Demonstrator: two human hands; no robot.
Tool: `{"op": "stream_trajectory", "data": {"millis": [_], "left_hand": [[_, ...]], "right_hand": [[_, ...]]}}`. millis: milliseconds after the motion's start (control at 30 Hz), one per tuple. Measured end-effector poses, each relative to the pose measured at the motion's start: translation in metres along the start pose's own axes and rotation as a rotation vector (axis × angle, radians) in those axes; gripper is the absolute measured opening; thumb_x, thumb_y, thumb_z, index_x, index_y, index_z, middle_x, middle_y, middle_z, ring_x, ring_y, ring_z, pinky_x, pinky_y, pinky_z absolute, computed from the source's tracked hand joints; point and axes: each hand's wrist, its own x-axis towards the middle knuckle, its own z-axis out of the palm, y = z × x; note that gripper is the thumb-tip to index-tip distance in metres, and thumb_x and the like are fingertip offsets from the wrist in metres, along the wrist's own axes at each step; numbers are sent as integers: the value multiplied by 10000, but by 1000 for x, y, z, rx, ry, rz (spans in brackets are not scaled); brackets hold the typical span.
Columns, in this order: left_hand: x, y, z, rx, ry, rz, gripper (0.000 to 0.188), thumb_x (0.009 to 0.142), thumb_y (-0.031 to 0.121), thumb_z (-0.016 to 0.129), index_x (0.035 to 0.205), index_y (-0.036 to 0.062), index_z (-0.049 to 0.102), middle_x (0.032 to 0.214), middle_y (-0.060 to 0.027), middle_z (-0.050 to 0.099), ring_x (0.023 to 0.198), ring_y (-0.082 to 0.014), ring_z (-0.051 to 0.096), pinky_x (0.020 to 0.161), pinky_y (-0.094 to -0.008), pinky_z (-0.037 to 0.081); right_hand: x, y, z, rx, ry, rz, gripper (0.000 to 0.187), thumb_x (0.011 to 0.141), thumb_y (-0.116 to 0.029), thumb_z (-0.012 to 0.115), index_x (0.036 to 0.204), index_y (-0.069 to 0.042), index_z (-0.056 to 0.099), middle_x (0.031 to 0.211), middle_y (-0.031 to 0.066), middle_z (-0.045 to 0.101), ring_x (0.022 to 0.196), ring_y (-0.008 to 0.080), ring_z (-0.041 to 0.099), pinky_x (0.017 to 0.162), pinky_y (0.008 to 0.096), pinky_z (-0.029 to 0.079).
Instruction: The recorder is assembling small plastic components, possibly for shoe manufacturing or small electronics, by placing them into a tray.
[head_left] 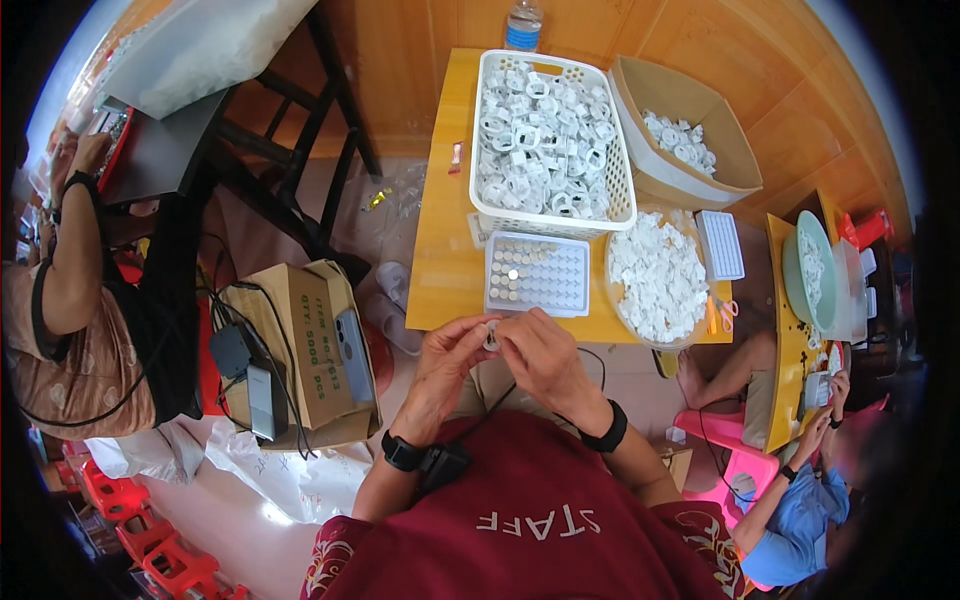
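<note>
Just beyond the table's front edge, I hold a small white round plastic piece (491, 337) with a dark spot on it. My left hand (446, 358) pinches it between thumb and fingertips. From the other side, the closed fingers of my right hand (546, 362) press on it and partly cover it. Right ahead lies a pale compartment tray (573, 293), with several round silvery discs (512, 274) in its left and far slots. Behind this tray stands a white basket (558, 222) heaped with white ring-shaped plastic parts (545, 140).
Right of the tray are a round tub of small white pieces (657, 275), another compartment tray (721, 245) and scissors (728, 314). An open carton (660, 180) stands behind. Left on the floor is a cardboard box (305, 345) with cables. Other people work at both sides.
</note>
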Motion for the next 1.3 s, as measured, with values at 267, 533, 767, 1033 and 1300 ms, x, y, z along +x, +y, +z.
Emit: {"op": "stream_trajectory", "data": {"millis": [267,533,767,1033,1300], "left_hand": [[1,-2,-3,33,2,15,209,873,119,531,1047,24,597,1023,-65,604,876,-123,574,738,-270,494],[0,-1,-3,119,4,62,212,868,131,545,1038,19,602,994,-58,614,864,-111,572,722,-260,489],[3,3,-2,130,-52,75,213,869,137,544,1032,13,602,969,-61,618,828,-118,582,726,-260,485],[1,-2,-3,-100,-50,-48,216,885,140,512,1047,17,583,987,-78,613,847,-145,593,733,-275,499],[3,-4,2,-85,-50,-52,196,883,133,514,1035,31,583,1040,-68,599,885,-135,580,734,-275,500]], "right_hand": [[-1,2,1,79,50,94,165,691,45,594,838,-16,552,747,99,532,672,269,523,573,334,435],[-1,3,3,50,-18,126,92,730,3,567,814,-8,533,748,109,493,703,288,505,607,350,425],[-3,-1,7,148,47,286,118,706,40,562,794,-18,507,743,108,497,694,284,522,591,343,430],[-10,-1,0,247,124,379,151,706,28,603,838,-25,552,741,90,519,639,250,553,566,313,447],[-12,0,0,43,74,252,149,704,2,611,845,-37,581,744,82,505,638,249,554,546,316,450]]}}
